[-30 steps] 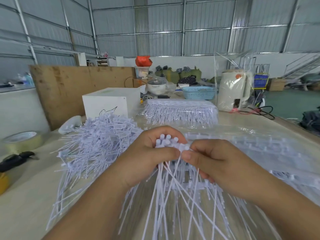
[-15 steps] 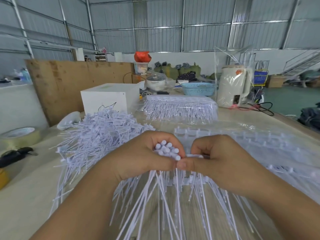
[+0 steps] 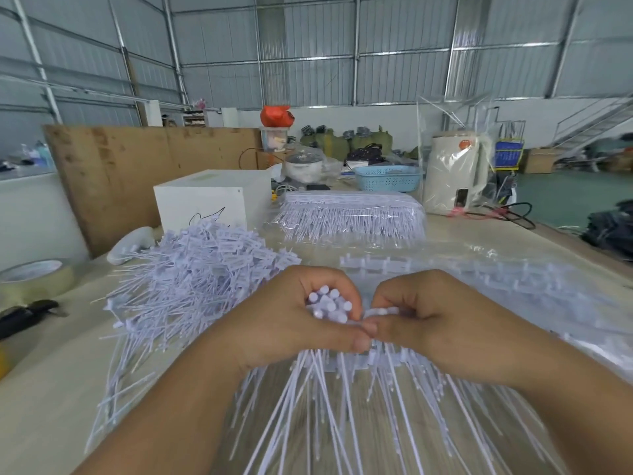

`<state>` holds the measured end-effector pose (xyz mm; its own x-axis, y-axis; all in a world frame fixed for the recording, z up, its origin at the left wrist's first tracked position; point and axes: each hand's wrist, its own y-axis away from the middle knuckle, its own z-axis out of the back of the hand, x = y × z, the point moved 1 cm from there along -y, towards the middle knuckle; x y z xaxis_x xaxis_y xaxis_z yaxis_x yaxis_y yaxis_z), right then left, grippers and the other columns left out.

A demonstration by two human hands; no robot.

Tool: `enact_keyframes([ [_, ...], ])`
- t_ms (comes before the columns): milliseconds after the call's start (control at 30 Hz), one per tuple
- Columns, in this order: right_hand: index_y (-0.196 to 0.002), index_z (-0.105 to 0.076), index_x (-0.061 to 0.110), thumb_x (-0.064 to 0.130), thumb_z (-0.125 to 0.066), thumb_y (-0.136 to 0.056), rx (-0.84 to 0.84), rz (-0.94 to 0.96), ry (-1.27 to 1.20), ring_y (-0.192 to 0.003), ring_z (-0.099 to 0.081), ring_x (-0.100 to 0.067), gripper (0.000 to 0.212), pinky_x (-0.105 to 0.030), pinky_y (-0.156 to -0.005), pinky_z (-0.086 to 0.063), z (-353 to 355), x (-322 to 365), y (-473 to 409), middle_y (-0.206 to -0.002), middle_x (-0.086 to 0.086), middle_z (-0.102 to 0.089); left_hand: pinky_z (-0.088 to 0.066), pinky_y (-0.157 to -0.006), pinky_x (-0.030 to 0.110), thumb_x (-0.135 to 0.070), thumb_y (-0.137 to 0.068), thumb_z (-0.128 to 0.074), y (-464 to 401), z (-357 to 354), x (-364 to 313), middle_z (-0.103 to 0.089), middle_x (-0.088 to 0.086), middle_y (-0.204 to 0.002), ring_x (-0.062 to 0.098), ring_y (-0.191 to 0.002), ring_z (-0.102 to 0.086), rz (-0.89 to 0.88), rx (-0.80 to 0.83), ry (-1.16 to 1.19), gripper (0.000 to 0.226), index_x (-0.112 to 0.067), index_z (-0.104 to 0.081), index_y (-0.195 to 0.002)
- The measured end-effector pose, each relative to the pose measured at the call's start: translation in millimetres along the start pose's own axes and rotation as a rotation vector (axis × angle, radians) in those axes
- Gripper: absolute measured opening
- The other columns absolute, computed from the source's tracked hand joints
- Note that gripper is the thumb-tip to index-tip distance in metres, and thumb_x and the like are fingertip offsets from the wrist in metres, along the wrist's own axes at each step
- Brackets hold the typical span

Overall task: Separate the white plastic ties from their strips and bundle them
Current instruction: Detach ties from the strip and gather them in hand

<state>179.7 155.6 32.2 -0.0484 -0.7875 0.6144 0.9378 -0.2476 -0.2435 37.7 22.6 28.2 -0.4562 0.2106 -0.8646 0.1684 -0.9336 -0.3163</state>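
tie tails (image 3: pixel 329 416): nearest the camera; thin white stems fan down and toward the viewer from under both hands, over the table (image 3: pixel 44 399).
left hand (image 3: pixel 298 323): fingers curled round a bundle of separated ties (image 3: pixel 329 305); round head ends stick up out of the fist, long axis runs up-away to down-near.
right hand (image 3: pixel 435 323): thumb + forefinger pinch the strip (image 3: pixel 382 311) right beside the bundle; fingertips of both hands touch.
key relation: next tie sits on the strip just right of the left-hand bundle, its stem approx parallel to the bundled stems. judged: right hand feeds and snaps, left hand is the nearer receiver; pull should run sideways, across the stems, not along them.
step in hand: judged mid-separation, one tie coming off; bundle only partly built.
risk: loose stems crossing below may snag; grip on bundle could slip if the fist opens to take the next tie.
loose pile (image 3: pixel 198 269): left of the hands, a heap of tangled white ties w/ flat tags.
strips in film (image 3: pixel 496 286): right, behind the hands, unseparated stock under clear plastic.
tape roll (image 3: pixel 34 279): far left edge.
packed stack (image 3: pixel 352 214): further back, centre.
white box (image 3: pixel 212 197): behind the pile.
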Motion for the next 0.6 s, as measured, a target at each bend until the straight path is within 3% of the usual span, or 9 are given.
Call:
enact_keyframes([
  [200, -0.066, -0.054, 0.012, 0.036, -0.062, -0.09, -0.216, 0.063, -0.136, -0.046, -0.031, -0.007, 0.035, -0.019, -0.045, -0.026, -8, 6, -4, -0.05, 0.01, -0.034, -0.045, -0.057, 0.012, -0.003, -0.064, -0.077, -4, -4, -4, -0.059, -0.011, -0.061, 0.001, -0.058, -0.053, -0.103, -0.169, 0.127, 0.026, -0.027, -0.066, -0.063],
  [300, -0.068, -0.049, 0.001, 0.032, -0.06, -0.091, -0.387, 0.046, -0.269, -0.047, -0.027, -0.007, 0.04, -0.017, -0.043, -0.023, -16, 8, -8, -0.052, 0.01, -0.03, -0.044, -0.056, 0.013, -0.006, -0.065, -0.076, -7, -9, -6, -0.059, -0.008, -0.062, 0.003, -0.059, -0.053, -0.176, -0.313, 0.161, 0.023, -0.025, -0.064, -0.064],
  [400, -0.071, -0.051, -0.001, 0.043, -0.057, -0.087, -0.502, 0.05, -0.351, -0.046, -0.027, -0.006, 0.047, -0.018, -0.041, -0.023, -21, 11, -9, -0.051, 0.01, -0.029, -0.045, -0.056, 0.013, -0.01, -0.066, -0.077, -8, -18, -8, -0.059, -0.011, -0.063, 0.002, -0.06, -0.054, -0.202, -0.429, 0.171, 0.021, -0.027, -0.064, -0.065],
  [467, -0.069, -0.049, 0.004, 0.054, -0.051, -0.081, -0.581, 0.067, -0.341, -0.045, -0.029, -0.006, 0.051, -0.019, -0.042, -0.026, -20, 13, -7, -0.05, 0.009, -0.032, -0.044, -0.053, 0.014, -0.01, -0.069, -0.079, -9, -19, -6, -0.059, -0.013, -0.063, 0.001, -0.058, -0.054, -0.192, -0.542, 0.169, 0.024, -0.028, -0.063, -0.066],
  [533, -0.067, -0.042, 0.007, 0.056, -0.049, -0.083, -0.69, 0.057, -0.331, -0.045, -0.032, -0.01, 0.052, -0.021, -0.041, -0.028, -12, 10, -5, -0.051, 0.004, -0.034, -0.044, -0.05, 0.021, -0.008, -0.07, -0.08, -10, -8, -2, -0.06, -0.011, -0.063, 0.006, -0.056, -0.055, -0.127, -0.707, 0.28, 0.025, -0.028, -0.064, -0.067],
  [600, -0.07, -0.042, 0.005, 0.055, -0.05, -0.085, -0.73, 0.043, -0.359, -0.047, -0.035, -0.014, 0.053, -0.023, -0.042, -0.031, -3, 6, -3, -0.055, -0.008, -0.035, -0.039, -0.05, 0.022, -0.013, -0.062, -0.083, -9, 9, 3, -0.058, -0.008, -0.062, 0.01, -0.053, -0.051, -0.062, -0.756, 0.403, 0.022, -0.027, -0.065, -0.066],
])
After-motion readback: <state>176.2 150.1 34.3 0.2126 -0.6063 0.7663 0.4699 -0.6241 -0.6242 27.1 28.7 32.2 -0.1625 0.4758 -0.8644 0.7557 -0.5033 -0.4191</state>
